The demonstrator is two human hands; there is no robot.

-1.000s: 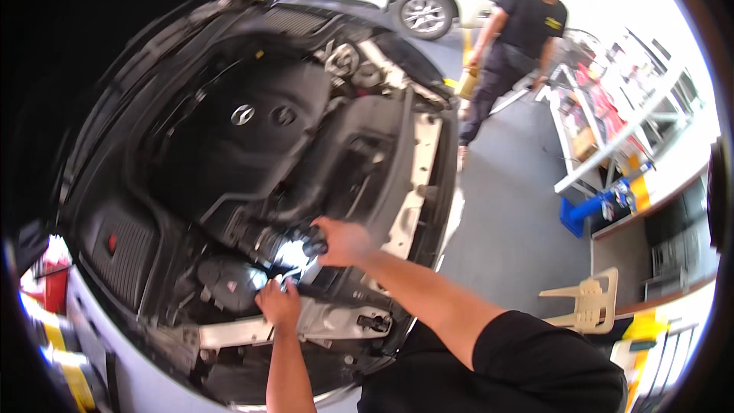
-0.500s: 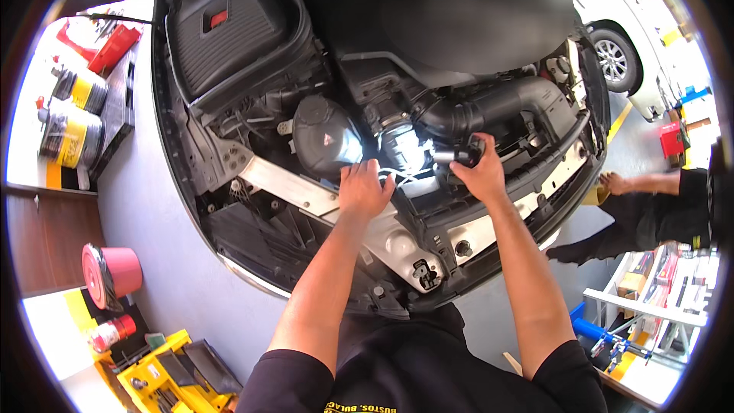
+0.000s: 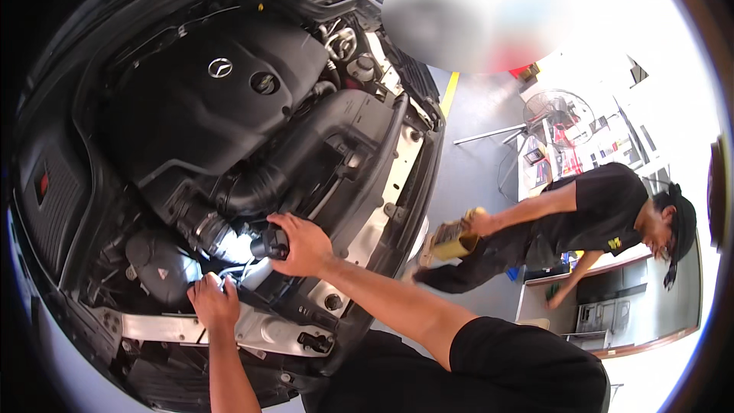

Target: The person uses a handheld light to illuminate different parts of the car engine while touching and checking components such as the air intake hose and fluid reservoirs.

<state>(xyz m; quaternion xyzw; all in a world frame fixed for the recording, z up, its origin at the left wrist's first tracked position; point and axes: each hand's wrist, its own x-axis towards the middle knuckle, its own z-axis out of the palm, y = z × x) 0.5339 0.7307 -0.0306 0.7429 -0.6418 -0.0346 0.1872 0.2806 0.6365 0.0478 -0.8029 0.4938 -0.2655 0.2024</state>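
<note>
A black flashlight (image 3: 269,244) is in the grip of my right hand (image 3: 302,246), its bright beam falling on a ribbed hose joint (image 3: 222,239) in the open engine bay. My left hand (image 3: 214,302) rests against the front side of a rounded black reservoir (image 3: 162,266), thumb apart from the fingers. Its fingertips lie beside thin pale lines (image 3: 243,269), and what is under them is partly hidden. From the lit joint, a thick black air duct (image 3: 260,187) curves off to the right.
A black engine cover (image 3: 199,107) fills the far side of the bay. Along the front runs a pale metal crossmember (image 3: 168,329). To the right, a co-worker (image 3: 535,229) bends over, one hand on a yellowish container (image 3: 456,239). A fan (image 3: 558,116) stands behind.
My view has swung to the right, showing more of the co-worker. My right hand still holds the flashlight by the lit joint, and my left hand stays by the reservoir.
</note>
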